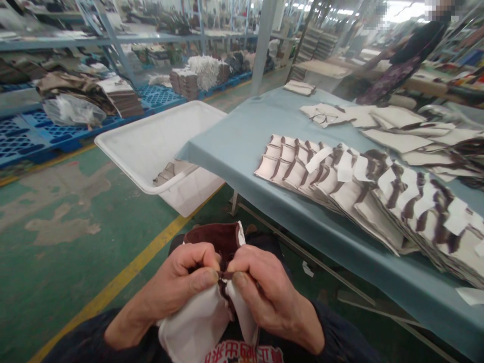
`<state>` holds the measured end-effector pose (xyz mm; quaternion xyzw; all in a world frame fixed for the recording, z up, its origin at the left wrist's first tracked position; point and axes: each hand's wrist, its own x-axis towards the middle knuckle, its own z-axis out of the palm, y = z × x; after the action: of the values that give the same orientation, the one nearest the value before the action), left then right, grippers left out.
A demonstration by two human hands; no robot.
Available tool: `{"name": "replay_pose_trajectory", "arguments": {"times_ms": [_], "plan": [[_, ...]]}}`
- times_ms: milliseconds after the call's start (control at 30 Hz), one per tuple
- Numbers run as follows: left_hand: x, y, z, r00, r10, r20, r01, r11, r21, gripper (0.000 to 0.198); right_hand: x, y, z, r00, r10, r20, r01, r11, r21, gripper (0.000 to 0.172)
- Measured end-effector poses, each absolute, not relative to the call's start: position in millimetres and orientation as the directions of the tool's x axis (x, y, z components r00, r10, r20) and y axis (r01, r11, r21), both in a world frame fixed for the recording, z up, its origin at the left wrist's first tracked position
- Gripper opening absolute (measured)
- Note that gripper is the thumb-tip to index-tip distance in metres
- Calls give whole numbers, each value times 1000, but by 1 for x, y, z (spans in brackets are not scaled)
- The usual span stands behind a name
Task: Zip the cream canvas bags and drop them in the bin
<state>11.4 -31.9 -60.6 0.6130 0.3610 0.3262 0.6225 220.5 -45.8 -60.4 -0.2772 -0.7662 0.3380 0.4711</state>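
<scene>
A fabric piece, white on one side and dark maroon on the other, hangs over my lap between both hands. My left hand pinches its brown seam edge between thumb and forefinger. Close beside it, my right hand pinches the same seam from the other side, the two thumbs almost meeting. The maroon face shows beyond my fingers, and white panels fall toward me. Whatever lies right under the fingertips is hidden.
To my right stands a table with a blue-grey cover, bearing overlapping stacks of white-and-brown pieces. A white plastic bin with some fabric inside adjoins its corner. Blue pallets hold bundles behind. A person stands at the far right.
</scene>
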Motion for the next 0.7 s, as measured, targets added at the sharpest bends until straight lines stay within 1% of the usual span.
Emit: {"name": "replay_pose_trajectory", "arguments": {"times_ms": [67, 133, 233, 300, 367, 433, 500, 533, 600, 700], "plan": [[9, -30, -57, 540, 842, -12, 95, -46, 994, 69, 224, -44, -60, -428, 709, 561, 155, 669, -727, 18], [6, -27, -52, 581, 814, 16, 145, -122, 982, 65, 226, -45, -60, -461, 680, 570, 215, 709, -671, 19], [2, -25, -40, 650, 758, 55, 231, -266, 936, 45, 228, -49, -58, -481, 636, 603, 281, 764, -582, 25], [1, -26, -29, 685, 723, 91, 314, -405, 859, 30, 229, -52, -57, -485, 620, 617, 313, 782, -539, 30], [2, -29, -19, 720, 684, 117, 391, -540, 746, 22, 230, -55, -55, -493, 621, 610, 347, 783, -517, 32], [4, -33, -12, 752, 646, 132, 437, -638, 634, 23, 231, -57, -53, -499, 623, 603, 363, 782, -507, 32], [8, -38, -8, 756, 626, 191, 437, -700, 565, 25, 231, -58, -52, -497, 624, 603, 350, 780, -519, 33], [11, -41, -8, 738, 631, 239, 429, -712, 556, 26, 229, -59, -51, -493, 626, 604, 328, 777, -537, 34], [18, -45, -12, 667, 661, 343, 394, -704, 592, 24, 224, -60, -51, -460, 639, 616, 271, 762, -588, 36], [31, -50, -23, 481, 760, 438, 311, -615, 725, 25, 211, -62, -52, -310, 698, 645, 240, 714, -658, 36]]}}
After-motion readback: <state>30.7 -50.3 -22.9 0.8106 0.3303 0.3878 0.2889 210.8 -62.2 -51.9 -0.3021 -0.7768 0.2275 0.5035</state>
